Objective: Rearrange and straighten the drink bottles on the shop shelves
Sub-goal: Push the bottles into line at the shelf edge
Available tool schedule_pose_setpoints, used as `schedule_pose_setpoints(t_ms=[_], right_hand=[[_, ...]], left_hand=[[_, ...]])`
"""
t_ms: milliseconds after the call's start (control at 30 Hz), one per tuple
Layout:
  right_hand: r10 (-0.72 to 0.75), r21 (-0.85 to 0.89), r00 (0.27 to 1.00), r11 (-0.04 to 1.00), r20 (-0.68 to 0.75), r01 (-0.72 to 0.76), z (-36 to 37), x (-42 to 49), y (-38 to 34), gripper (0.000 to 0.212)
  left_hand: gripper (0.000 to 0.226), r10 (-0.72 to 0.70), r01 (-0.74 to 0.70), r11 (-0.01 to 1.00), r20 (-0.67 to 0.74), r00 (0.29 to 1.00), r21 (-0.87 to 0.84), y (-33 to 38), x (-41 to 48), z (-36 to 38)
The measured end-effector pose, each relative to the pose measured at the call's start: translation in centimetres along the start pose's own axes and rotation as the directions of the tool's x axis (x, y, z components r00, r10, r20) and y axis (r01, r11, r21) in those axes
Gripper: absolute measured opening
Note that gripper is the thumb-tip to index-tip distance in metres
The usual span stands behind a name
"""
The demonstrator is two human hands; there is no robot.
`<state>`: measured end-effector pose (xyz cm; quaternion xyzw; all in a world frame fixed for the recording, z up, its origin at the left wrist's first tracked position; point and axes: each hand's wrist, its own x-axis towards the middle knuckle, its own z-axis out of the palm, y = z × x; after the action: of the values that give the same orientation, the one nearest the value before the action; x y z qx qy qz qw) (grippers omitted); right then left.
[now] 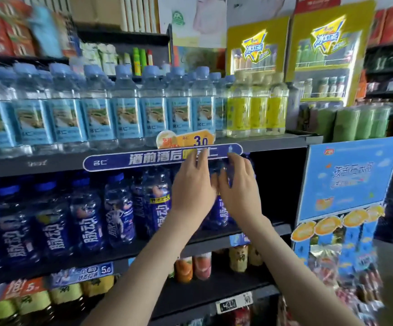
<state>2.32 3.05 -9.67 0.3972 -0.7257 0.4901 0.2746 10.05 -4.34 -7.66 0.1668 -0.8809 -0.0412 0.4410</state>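
Dark blue drink bottles (117,208) stand in a row on the middle shelf (204,247), some turned so their labels face different ways. Both my arms reach to the right end of that row. My right hand (237,184) curls its fingers round the top of a dark blue bottle (221,210), whose label shows between my hands. My left hand (193,184) lies against the bottle beside it with fingers stretched upward, hiding most of that bottle. To the right of my hands the shelf is dark.
Clear water bottles with light blue labels (127,114) and yellow-labelled bottles (256,107) fill the upper shelf. A blue sign strip (143,158) hangs on its edge just above my fingers. A blue cardboard display stand (346,180) stands close on the right. Tea and juice bottles (202,267) sit below.
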Motion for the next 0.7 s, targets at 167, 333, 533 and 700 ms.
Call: schedule_pose_setpoints(t_ms=[167,333,533,700], right_hand=[[-0.145,-0.058,0.989,0.988,0.008,0.145,-3.0,6.2,3.8,0.041],[-0.103,-0.105,0.994,0.989,0.038,0.106,-2.3,11.4,5.4,0.061],[0.007,-0.221,0.991,0.975,0.132,0.023,-0.8,14.8,6.3,0.089],[0.025,-0.228,0.985,0.973,0.173,0.015,0.0,15.6,6.2,0.092]], left_hand=[[0.053,0.023,0.013,0.974,-0.153,0.988,0.228,1.6,5.2,1.1],[0.059,0.051,0.054,0.926,-0.266,0.963,0.373,0.4,8.8,1.5],[0.096,0.108,-0.057,0.855,-0.069,0.992,0.516,-1.2,12.5,1.1],[0.098,0.054,-0.059,0.834,0.026,0.998,0.549,-1.6,13.3,1.1]])
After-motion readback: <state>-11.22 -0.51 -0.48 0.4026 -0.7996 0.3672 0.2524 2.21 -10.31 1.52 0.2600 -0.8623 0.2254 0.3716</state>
